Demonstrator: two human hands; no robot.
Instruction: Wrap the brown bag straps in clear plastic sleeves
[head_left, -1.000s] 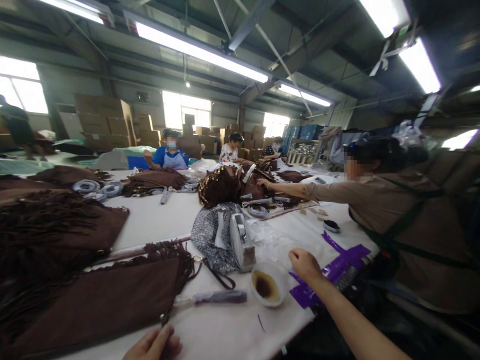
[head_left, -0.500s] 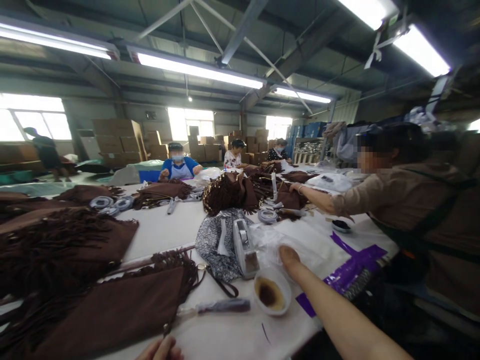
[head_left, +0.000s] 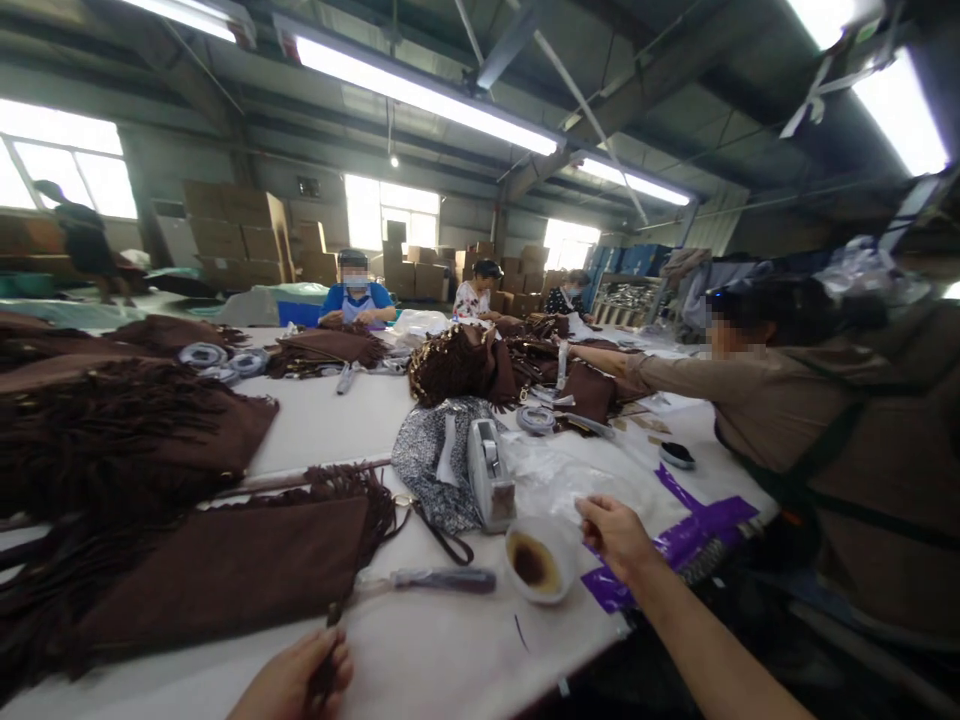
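Note:
A flat brown fringed bag (head_left: 232,560) lies on the white table at the left front. At its lower right corner my left hand (head_left: 304,675) is closed, pinching a small dark piece too blurred to name. My right hand (head_left: 619,540) is closed above the table's right side, fingertips together at the edge of crumpled clear plastic (head_left: 551,480); what they hold, if anything, is too small to name. A white bowl with brown stain (head_left: 538,562) sits just left of that hand. Left of the bowl lies a dark-handled tool (head_left: 446,580), and behind it stands a tape dispenser (head_left: 491,475) on speckled cloth (head_left: 427,465).
Heaped brown fringed bags (head_left: 135,440) cover the left side, with more (head_left: 457,365) at the middle back. Purple tape (head_left: 705,525) marks the right edge. A person (head_left: 795,400) at the right reaches over the table; others sit across it. A small black dish (head_left: 677,455) stands near the right.
My right hand has drawn back from the clear plastic, and its fingers now show. My left hand has come further into view at the bag's corner. The person at the right reaches further left.

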